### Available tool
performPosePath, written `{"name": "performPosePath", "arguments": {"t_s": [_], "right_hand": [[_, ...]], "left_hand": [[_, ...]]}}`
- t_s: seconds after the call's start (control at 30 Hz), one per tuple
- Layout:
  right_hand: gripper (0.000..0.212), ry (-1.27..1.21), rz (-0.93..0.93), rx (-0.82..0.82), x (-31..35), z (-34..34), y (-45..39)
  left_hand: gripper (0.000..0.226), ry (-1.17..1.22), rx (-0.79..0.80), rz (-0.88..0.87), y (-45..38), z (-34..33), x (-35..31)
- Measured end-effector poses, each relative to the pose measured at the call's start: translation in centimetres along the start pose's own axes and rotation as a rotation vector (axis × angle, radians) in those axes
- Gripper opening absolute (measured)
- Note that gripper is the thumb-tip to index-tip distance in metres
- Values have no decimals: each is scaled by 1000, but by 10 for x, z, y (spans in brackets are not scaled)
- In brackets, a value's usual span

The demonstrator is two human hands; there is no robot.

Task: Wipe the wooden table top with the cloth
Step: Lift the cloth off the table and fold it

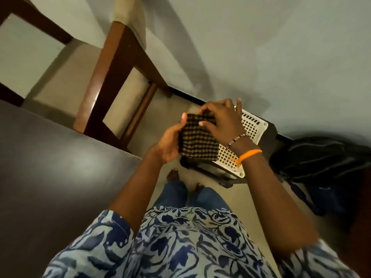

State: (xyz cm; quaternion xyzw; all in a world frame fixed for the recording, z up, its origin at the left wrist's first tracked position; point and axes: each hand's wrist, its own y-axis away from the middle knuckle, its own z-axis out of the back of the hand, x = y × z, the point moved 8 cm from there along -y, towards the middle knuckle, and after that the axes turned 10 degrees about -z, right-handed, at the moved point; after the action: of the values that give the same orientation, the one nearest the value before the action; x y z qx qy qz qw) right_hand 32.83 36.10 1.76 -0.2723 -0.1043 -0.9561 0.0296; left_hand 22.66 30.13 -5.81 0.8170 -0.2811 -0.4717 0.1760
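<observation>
A folded cloth (pixel 198 140), dark with a tan check, is held in the air in front of me, to the right of the table. My left hand (pixel 170 143) grips its left edge with the thumb on top. My right hand (pixel 222 119) rests over its upper right part, fingers pinching the fabric. The dark wooden table top (pixel 50 177) fills the lower left of the view; its corner lies just left of my left wrist. Neither hand touches the table.
A white perforated plastic stool (pixel 253 125) with dark legs stands on the floor below the cloth. A black bag (pixel 321 157) lies at the right by the wall. A wooden chair frame (pixel 112 77) stands beyond the table. My feet (pixel 174 175) are on the tiled floor.
</observation>
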Motion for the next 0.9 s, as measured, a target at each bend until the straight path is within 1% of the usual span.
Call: {"name": "performPosePath", "arguments": {"t_s": [0.03,0.07,0.1,0.13,0.17,0.2,0.23,0.27,0.3,0.33,0.37,0.4,0.47,0.53,0.57,0.67,0.7,0.73,0.8,0.83,0.9], "right_hand": [[35,-37,-51,-36,-14,-2,-6],[39,-151,-127,-80,-34,-2,-8],[38,-332,-241,-120,-59,-2,-6],[35,-537,-407,-126,-85,-4,3],[33,-716,-587,-74,-110,-15,16],[33,-862,-746,19,-130,-30,33],[34,-973,-864,122,-146,-46,51],[36,-1084,-934,214,-153,-60,67],[38,-1214,-959,279,-159,-70,78],[39,-1353,-953,302,-162,-75,82],[37,-1448,-947,280,-167,-78,84],[32,-1485,-949,240,-174,-79,84],[20,-1448,-945,173,-188,-82,80],[8,-1341,-984,144,-207,-92,74],[7,-1279,-1014,131,-219,-98,71],[11,-1211,-1069,107,-248,-114,60],[8,-1177,-1070,102,-258,-120,56],[11,-1130,-1082,94,-267,-124,52],[24,-1039,-1086,76,-285,-127,44],[27,-1001,-1080,69,-293,-128,38],[31,-959,-1067,91,-303,-129,28]], "left_hand": [[41,-25,-2,20,-5,-3,2],[34,-42,-11,45,-9,-6,6],[28,-50,-26,67,-13,-7,9],[24,-50,-37,91,-17,-10,14],[22,-37,-52,119,-22,-12,19],[22,-18,-62,152,-26,-16,25],[23,-4,-65,184,-30,-20,32],[24,-7,-69,211,-34,-23,38],[24,-23,-62,245,-39,-28,46],[25,-49,-46,282,-43,-33,54],[24,-76,-35,321,-48,-37,62],[23,-107,-23,357,-53,-42,69],[22,-175,8,410,-66,-52,80],[24,-283,-5,443,-86,-57,90],[27,-362,-19,447,-98,-55,96],[37,-537,-49,415,-130,-48,113],[38,-558,-56,394,-139,-47,119],[38,-571,-58,370,-147,-47,125],[43,-575,-64,332,-161,-50,135],[47,-576,-68,327,-167,-51,142],[49,-578,-49,338,-175,-56,151]]}}
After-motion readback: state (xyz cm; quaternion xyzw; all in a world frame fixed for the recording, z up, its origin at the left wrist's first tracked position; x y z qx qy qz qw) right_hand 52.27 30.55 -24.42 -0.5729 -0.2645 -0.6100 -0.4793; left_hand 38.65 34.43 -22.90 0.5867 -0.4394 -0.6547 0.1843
